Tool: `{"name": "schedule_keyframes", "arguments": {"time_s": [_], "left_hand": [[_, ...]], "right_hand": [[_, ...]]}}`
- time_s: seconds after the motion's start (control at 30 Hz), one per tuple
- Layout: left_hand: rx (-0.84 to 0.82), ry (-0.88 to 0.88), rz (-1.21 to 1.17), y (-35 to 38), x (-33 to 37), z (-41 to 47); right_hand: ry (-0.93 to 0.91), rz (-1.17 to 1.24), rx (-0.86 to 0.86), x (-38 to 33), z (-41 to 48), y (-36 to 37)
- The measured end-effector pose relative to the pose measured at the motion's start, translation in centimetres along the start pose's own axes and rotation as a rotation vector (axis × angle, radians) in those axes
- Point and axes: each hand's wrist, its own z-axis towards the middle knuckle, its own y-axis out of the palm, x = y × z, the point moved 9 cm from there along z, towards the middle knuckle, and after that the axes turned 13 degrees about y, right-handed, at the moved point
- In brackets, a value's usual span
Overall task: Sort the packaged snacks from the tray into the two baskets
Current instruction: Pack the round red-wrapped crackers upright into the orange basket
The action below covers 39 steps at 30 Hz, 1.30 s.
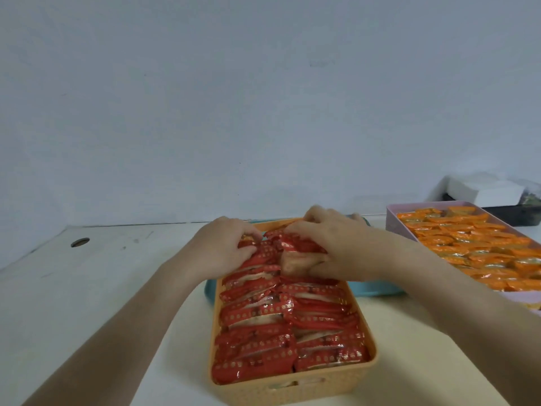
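Note:
An orange basket [292,389] stands in front of me, packed with two rows of red snack packs [278,326]. Both hands are at its far end. My left hand [225,247] has its fingers curled round red packs at the back left. My right hand [330,244] grips red packs at the back right, thumb underneath. A teal tray [377,287] lies under and behind the orange basket, mostly hidden. A pink basket [392,218] at the right is full of orange snack packs [474,247].
The white table [102,273] runs to a pale wall at the back. A round hole [80,242] sits in the tabletop at the far left. A dark bin with white paper [491,191] stands behind the pink basket.

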Motion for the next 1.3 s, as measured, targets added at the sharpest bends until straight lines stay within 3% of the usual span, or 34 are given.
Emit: {"name": "schedule_keyframes", "arguments": {"time_s": [0.1, 0.23, 0.33, 0.43, 0.6, 0.77, 0.83, 0.9, 0.97, 1.1, 1.13, 1.23, 1.3], "left_hand": [[-0.054, -0.012, 0.050, 1.0, -0.6, -0.3], [-0.100, -0.022, 0.097, 1.1, -0.8, 0.2], [-0.040, -0.062, 0.133, 0.4, -1.0, 0.7], [0.025, -0.070, 0.214, 0.1, -0.6, 1.0], [0.144, -0.090, 0.132, -0.6, -1.5, 0.2], [0.018, -0.075, -0.001, 1.0, -2.0, -0.3], [-0.014, -0.081, -0.059, 1.5, -1.9, -0.3], [-0.020, -0.068, -0.085, 1.5, -1.5, -0.6], [0.048, -0.055, -0.090, 0.8, -1.1, -1.3], [0.530, -0.062, -0.160, -4.1, -1.8, -3.6], [0.580, -0.057, -0.184, -4.6, -2.0, -3.6], [0.389, -0.063, -0.139, -3.2, -1.7, -1.4], [0.287, -0.095, -0.082, -1.7, -1.8, -0.5]], "right_hand": [[-0.084, 0.096, 0.226, -0.6, -1.4, -2.1], [-0.128, -0.033, 0.267, -1.6, -1.7, -0.9], [-0.147, -0.118, 0.268, -1.9, -1.2, -0.3], [-0.144, -0.036, 0.173, -1.5, -0.6, -0.2], [-0.147, 0.362, 0.091, 0.4, -0.6, -2.2], [-0.102, 1.156, 0.123, 3.3, 2.3, -6.5], [-0.053, 1.290, 0.131, 2.9, 4.3, -6.1], [-0.052, 1.223, 0.202, 1.4, 6.6, -5.0], [-0.080, 0.995, 0.237, -0.6, 8.3, -3.5], [-0.118, 0.519, 0.189, -2.9, 9.6, -1.3], [-0.147, 0.428, 0.175, -3.9, 9.4, -1.1], [-0.222, 0.173, 0.106, -7.0, 9.0, 0.0], [-0.213, 0.152, 0.032, -7.0, 8.8, 0.2]]}}
